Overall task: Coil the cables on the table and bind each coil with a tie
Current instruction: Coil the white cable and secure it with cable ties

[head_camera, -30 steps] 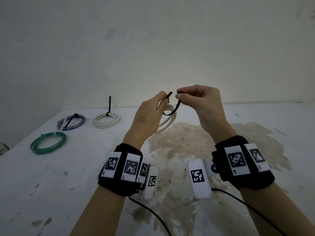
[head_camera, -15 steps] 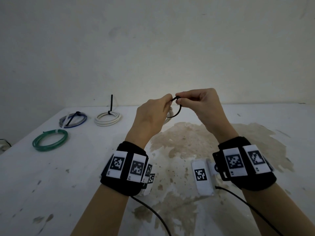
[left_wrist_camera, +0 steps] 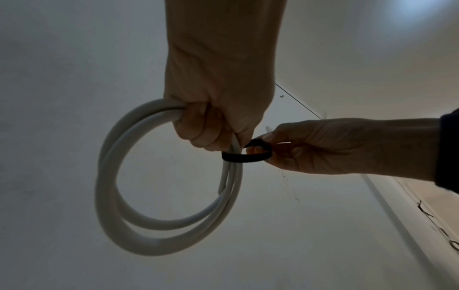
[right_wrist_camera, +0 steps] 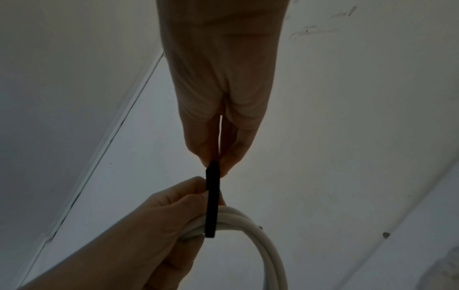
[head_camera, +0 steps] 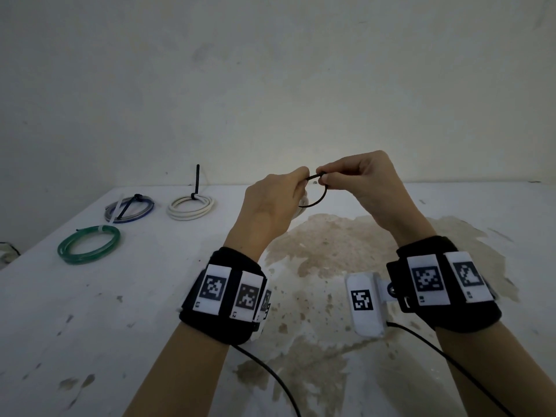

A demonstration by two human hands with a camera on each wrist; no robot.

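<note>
A second ago the black tie [head_camera: 316,192] hung as an open arc with its two ends apart, one in each hand; now the ends meet and the strap reads as a closed ring. The left hand [head_camera: 272,203] curls round the white coil [left_wrist_camera: 159,188], held up above the table [head_camera: 126,296], and the tie passes round the coil's strands just below the left fingers [left_wrist_camera: 201,133]. The right hand [head_camera: 359,183] pinches the tie between thumb and fingertips, right where the ends come together.

By my reading, the tip is being fed into the head, or has just gone in (the loop is loose, with plenty of slack round the strands), so the pull that cinches it is yet to come. Three coils lie well apart to the left on the table, each with a tie on it: a green coil [head_camera: 89,244], a blue coil [head_camera: 130,207] and a second white coil [head_camera: 191,207], whose black tie tail stands upright.

From the head view the left hand covers almost all of the held coil. Whether the tip has actually entered the head I cannot tell: the right fingertips [right_wrist_camera: 233,157] cover that joint in every view, and both wrist views are dim and backlit. The coil's lower arc is cut off in the right wrist view.
</note>
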